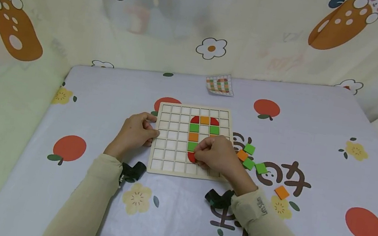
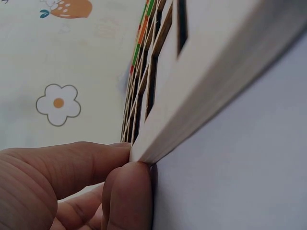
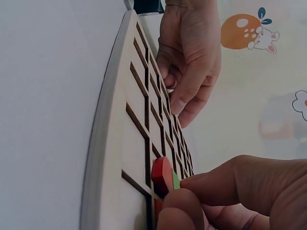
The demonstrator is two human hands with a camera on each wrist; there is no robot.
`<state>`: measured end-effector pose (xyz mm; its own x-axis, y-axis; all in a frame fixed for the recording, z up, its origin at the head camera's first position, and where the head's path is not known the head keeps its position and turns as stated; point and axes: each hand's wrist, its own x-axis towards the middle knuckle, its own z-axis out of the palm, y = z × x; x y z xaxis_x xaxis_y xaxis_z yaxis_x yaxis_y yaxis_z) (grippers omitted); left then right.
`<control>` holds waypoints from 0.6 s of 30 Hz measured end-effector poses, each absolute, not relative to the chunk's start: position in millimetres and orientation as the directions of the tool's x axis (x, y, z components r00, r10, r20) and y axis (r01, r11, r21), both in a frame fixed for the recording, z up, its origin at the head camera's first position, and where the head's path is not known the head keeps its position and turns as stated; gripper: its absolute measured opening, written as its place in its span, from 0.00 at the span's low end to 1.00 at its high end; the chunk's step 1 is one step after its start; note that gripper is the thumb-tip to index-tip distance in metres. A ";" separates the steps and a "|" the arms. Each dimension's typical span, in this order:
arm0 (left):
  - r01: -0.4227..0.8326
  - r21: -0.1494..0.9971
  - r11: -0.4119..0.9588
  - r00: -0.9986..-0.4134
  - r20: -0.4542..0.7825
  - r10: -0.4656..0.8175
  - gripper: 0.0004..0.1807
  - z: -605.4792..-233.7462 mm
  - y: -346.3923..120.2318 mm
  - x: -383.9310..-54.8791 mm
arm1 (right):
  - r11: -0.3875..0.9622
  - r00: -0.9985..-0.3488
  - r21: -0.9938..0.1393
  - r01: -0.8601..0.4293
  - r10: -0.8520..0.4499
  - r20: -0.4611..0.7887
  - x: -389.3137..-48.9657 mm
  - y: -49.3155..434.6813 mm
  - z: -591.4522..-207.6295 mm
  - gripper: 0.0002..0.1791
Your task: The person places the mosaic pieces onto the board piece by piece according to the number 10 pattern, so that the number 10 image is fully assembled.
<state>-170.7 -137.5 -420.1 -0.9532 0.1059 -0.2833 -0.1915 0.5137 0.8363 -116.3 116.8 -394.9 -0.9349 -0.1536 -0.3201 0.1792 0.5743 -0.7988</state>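
A wooden grid board (image 1: 173,173) lies on the table with red, orange and green tiles set in some of its cells. My left hand (image 1: 135,131) pinches the board's left edge between thumb and finger, seen close in the left wrist view. Over the board's lower right part, my right hand (image 1: 219,156) has thumb and finger at a red round-cornered tile (image 3: 162,175) and seems to pinch it. A green tile (image 3: 176,181) shows just behind. An orange-red piece (image 3: 158,207) is mostly hidden under the right fingers, as are several cells in the head view.
Loose green tiles (image 1: 261,168) and orange tiles (image 1: 281,192) lie to the right of the board. A small card with a coloured grid pattern (image 1: 220,85) stands at the table's back edge, before a printed curtain. The tablecloth (image 1: 88,193) has fruit and flower prints.
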 end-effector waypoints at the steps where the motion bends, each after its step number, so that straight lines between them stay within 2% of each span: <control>1: -0.193 0.836 0.513 -0.953 -0.284 0.105 0.24 -420.1 -137.6 -170.8 | 0.577 -0.935 -0.796 0.181 -0.149 -0.321 -116.4 116.6 -395.1 0.04; 7: -0.193 0.838 0.511 -0.954 -0.283 0.103 0.23 -422.0 -138.7 -171.3 | 0.600 -0.933 -0.780 0.177 -0.151 -0.328 -116.9 115.7 -395.1 0.01; 18: -0.202 0.841 0.501 -0.952 -0.289 0.100 0.23 -418.1 -139.2 -170.2 | 0.611 -0.930 -0.776 0.156 -0.173 -0.323 -117.7 114.9 -393.0 0.04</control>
<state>-170.2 -139.2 -418.1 -0.9522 0.1002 -0.2887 -0.2023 0.5015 0.8412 -117.7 114.9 -393.0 -0.9305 -0.1729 -0.3230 0.1557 0.6114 -0.7758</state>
